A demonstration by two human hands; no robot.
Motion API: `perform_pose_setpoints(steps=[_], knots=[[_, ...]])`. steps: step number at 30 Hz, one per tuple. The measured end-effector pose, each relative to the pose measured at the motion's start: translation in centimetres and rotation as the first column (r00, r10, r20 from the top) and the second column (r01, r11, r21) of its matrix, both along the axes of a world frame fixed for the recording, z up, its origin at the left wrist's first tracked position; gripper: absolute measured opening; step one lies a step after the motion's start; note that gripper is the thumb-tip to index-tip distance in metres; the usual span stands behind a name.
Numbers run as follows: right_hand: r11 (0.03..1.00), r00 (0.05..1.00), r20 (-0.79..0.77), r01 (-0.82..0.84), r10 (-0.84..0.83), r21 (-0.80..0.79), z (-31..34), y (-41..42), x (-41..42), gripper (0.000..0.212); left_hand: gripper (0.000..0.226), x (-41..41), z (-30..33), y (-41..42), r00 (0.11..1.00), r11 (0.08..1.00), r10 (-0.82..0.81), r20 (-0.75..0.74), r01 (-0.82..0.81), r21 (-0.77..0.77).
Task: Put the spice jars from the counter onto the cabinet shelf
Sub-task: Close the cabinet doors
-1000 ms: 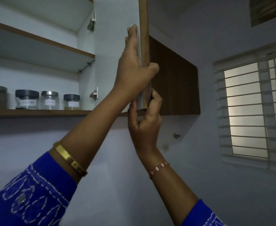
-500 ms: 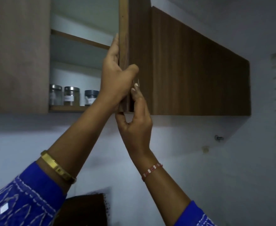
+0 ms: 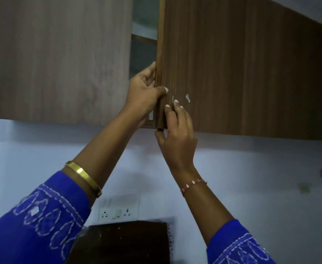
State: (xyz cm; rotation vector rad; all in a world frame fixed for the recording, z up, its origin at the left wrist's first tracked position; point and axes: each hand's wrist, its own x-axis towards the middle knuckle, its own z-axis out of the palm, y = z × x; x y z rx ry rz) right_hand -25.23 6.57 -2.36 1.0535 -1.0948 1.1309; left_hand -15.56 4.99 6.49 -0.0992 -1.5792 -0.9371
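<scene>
Two hands meet on the free edge of a dark wood-grain cabinet door (image 3: 232, 63), which stands only narrowly ajar. From my remote seat I see my left hand (image 3: 144, 94) gripping that edge, fingers tucked behind it and thumb lying across the front face. My right hand (image 3: 176, 130) pinches the door's bottom corner, thumb under the lower edge and fingertips pressed to the front, just beside a small pale chip in the veneer. Through the slim gap between this door and the paler, greyish door (image 3: 57, 58) to its left, a strip of the cabinet shelf (image 3: 144, 38) shows as a brown board against a dim, pale interior; the spice jars cannot be seen through that gap from this angle, so I cannot tell where they sit. A gold bangle (image 3: 84, 175) circles the left wrist and a red-and-white thread bracelet (image 3: 193, 184) the right, both above blue embroidered sleeves (image 3: 36, 221). Below, on the pale wall (image 3: 251, 178), a white switch-and-socket plate (image 3: 118, 206) sits above a dark brown panel (image 3: 125, 242).
</scene>
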Motion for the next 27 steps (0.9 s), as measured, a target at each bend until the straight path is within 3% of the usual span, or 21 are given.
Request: perform_pose_setpoints(steps=[8,10,14,20,27], knots=[[0.980,0.976,-0.095,0.198,-0.193,0.037,0.5,-5.8,-0.3,0.036,0.059,0.5,-0.7,-5.9,0.980,0.981,0.193,0.054,-0.191,-0.042],[0.970,0.966,-0.118,0.239,-0.232,0.050,0.7,-7.2,-0.4,0.036,0.058,0.4,-0.8,-7.4,0.948,0.950,0.308,0.073,-0.303,-0.079],[0.958,0.952,-0.147,0.280,-0.268,0.065,1.1,-9.5,-0.8,0.036,0.053,0.1,-1.7,-10.2,0.720,0.676,0.693,0.012,-0.645,-0.357],[0.927,0.915,-0.206,0.368,-0.347,0.069,1.3,-12.0,-1.4,0.027,0.058,0.7,-2.3,-14.2,0.429,0.337,0.902,-0.045,-0.767,-0.546],[0.909,0.891,-0.269,0.404,-0.365,0.104,0.8,-13.5,-2.4,0.033,0.066,0.6,-4.8,-17.5,0.340,0.234,0.940,-0.040,-0.724,-0.649]])
